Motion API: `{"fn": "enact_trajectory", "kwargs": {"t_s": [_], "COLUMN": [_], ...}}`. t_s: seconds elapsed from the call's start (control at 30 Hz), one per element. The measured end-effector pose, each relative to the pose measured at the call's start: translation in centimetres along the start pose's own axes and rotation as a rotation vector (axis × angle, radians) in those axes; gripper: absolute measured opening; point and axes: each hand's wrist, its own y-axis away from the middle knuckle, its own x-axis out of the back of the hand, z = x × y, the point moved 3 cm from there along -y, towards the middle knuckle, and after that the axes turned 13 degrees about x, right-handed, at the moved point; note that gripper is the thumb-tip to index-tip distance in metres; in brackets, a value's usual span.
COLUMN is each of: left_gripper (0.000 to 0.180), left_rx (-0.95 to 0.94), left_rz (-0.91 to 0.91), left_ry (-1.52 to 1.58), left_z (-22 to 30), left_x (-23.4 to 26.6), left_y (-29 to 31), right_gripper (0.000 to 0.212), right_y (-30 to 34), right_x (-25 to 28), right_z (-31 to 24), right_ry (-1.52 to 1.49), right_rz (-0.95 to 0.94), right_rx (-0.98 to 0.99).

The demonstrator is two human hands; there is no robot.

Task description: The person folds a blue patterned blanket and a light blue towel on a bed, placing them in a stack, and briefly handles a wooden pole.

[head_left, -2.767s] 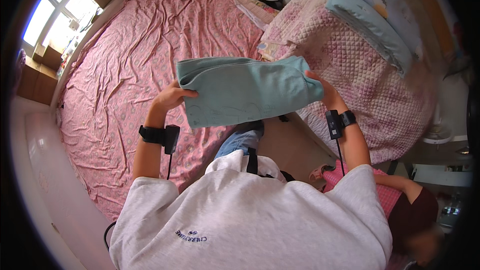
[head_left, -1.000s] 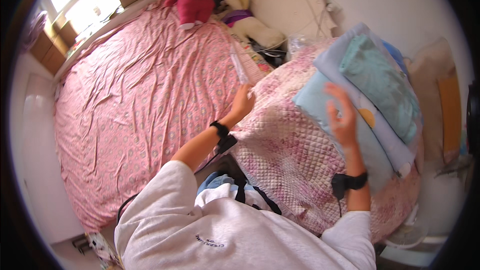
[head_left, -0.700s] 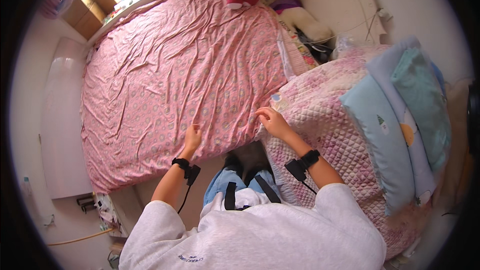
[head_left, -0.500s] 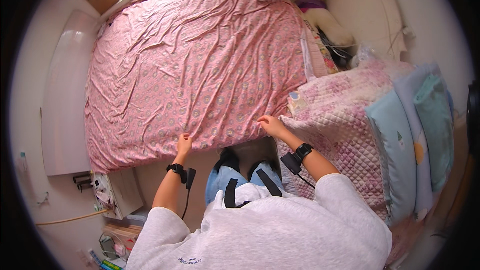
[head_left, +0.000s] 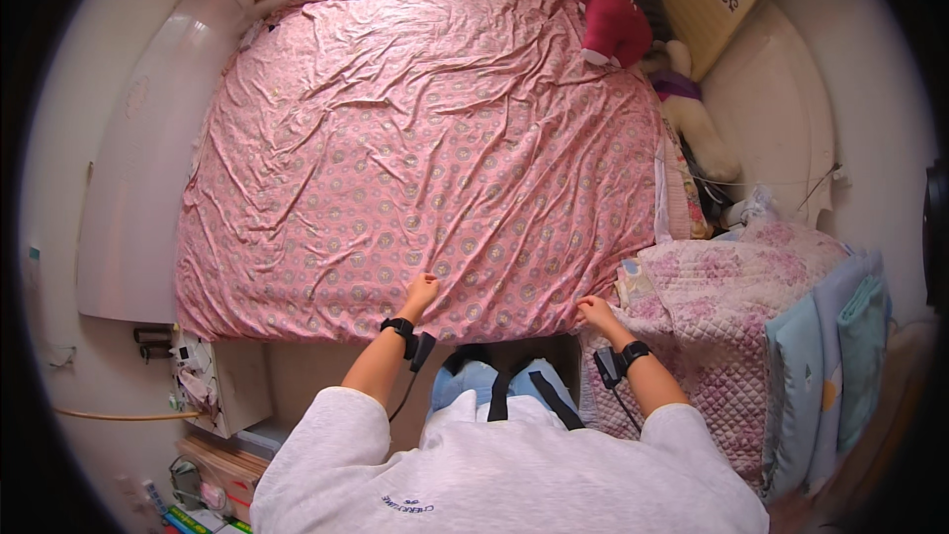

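Note:
A pink patterned bed sheet [head_left: 376, 178] covers the bed in front of me, with long creases across it. My left hand [head_left: 423, 289] is closed on the sheet a little in from its near edge, fingers bunched together. Toward the near right corner, my right hand [head_left: 595, 311] pinches the sheet's edge, thumb and fingers pressed together. The cloth between my hands hangs down over the near side of the bed. Each wrist wears a black strap with a small dark box.
A quilted floral pad [head_left: 712, 307] lies to the right, with folded blue bedding [head_left: 816, 376] on it. A red plush toy [head_left: 615, 28] and a cream plush toy [head_left: 704, 133] lie at the far right. A white cabinet [head_left: 237, 391] stands at lower left.
My view has shifted, showing more of the bed's far end and the red plush toy. Both hands appear farther right and lower in the picture, still at the sheet's near side.

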Motion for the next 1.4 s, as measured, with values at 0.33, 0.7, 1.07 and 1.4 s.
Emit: {"fn": "enact_trajectory", "kwargs": {"t_s": [0.33, 0.7, 1.07, 1.4], "left_gripper": [0.024, 0.025, 0.025, 0.022], "left_rx": [0.013, 0.246, 0.423, 0.521], "left_rz": [-0.191, -0.172, -0.326, -0.312], "left_ry": [0.127, 0.191, 0.268, 0.307], "left_z": [3.7, 8.3, 10.6, 10.0], "left_x": [-5.9, -9.8, -15.6, -16.5], "left_y": [-1.1, -1.0, -1.5, -2.7], "right_gripper": [0.018, 0.020, 0.030, 0.061], "right_y": [-3.1, -13.5, -21.0, -23.0], "right_x": [3.1, 11.2, 22.6, 27.2], "right_z": [2.8, 6.1, 5.4, 6.7], "right_ry": [-0.109, -0.189, 0.424, 0.847], "right_rz": [-0.002, 0.035, 0.706, 0.638], "right_rx": [-0.134, -0.138, -0.107, 0.014]}}
